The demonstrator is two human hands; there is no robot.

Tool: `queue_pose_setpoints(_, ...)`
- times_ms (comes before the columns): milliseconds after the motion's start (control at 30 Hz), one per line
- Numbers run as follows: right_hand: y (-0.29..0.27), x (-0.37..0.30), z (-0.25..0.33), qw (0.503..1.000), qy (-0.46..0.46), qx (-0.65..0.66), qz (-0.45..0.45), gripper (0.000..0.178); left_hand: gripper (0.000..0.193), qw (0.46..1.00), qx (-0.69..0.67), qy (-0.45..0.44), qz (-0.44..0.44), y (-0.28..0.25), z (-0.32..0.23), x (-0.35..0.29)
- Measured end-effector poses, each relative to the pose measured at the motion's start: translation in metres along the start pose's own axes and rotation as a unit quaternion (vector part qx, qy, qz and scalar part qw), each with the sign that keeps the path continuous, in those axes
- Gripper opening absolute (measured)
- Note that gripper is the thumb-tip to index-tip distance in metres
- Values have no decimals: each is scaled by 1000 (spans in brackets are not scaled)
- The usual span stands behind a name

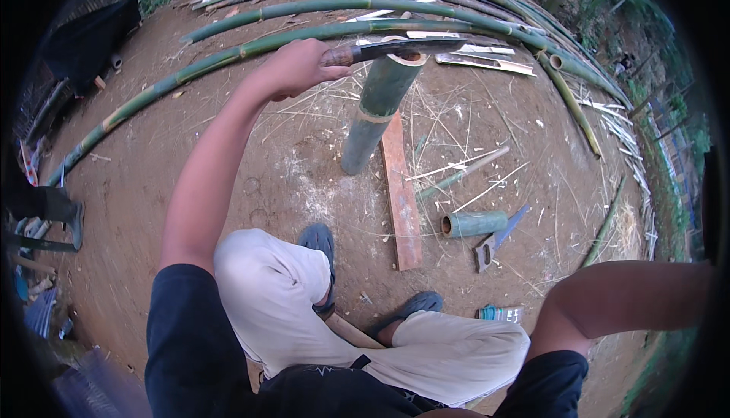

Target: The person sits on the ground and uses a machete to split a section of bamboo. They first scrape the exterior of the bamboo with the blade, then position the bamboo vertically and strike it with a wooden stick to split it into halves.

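Outstretched left arm (215, 161), fingers (335, 73) around knife (399, 47)

My bare left hand (300, 64) conceals the rear of the brown wooden knife handle (340, 55). The dark metal knife blade (418, 45) obscures part of the open top of the thick green bamboo tube (382, 91); blade-to-rim contact cannot be determined. My right forearm (646, 296) blurs outward; the picture's dark rim cuts off my right hand. The reddish-brown wooden plank's (403, 213) far end is hidden behind the tube.
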State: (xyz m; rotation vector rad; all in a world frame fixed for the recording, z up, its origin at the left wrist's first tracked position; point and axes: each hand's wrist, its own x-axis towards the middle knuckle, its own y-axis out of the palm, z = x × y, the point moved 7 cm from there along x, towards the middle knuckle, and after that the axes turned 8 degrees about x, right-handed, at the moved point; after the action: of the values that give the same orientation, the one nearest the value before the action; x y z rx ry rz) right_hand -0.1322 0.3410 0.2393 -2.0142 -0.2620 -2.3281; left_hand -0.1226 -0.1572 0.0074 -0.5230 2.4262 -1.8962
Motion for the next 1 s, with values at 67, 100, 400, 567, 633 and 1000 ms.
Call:
queue_pose_setpoints(67,29,-36,2,999,-6,-46,20,36,46,999,-15,-25,33,-6,-21,-3)
queue_pose_setpoints(100,44,-70,-7,994,-1,-104,39,38,45,999,-12,-18,27,-9,-23,-3)
queue_pose_setpoints(400,151,-178,-118,757,446,-263,400,62,42,996,85,13,-14,-23,13,2)
queue_pose_setpoints(567,154,-100,-69,892,345,-178,233,50,43,995,92,-29,-23,-48,40,-7)
queue_pose_setpoints(633,142,-81,-55,946,282,-103,118,47,43,995,87,-36,-24,-30,38,-5)
queue_pose_setpoints(1000,205,-212,-103,704,400,-274,519,55,30,994,93,-43,-23,-32,23,7)
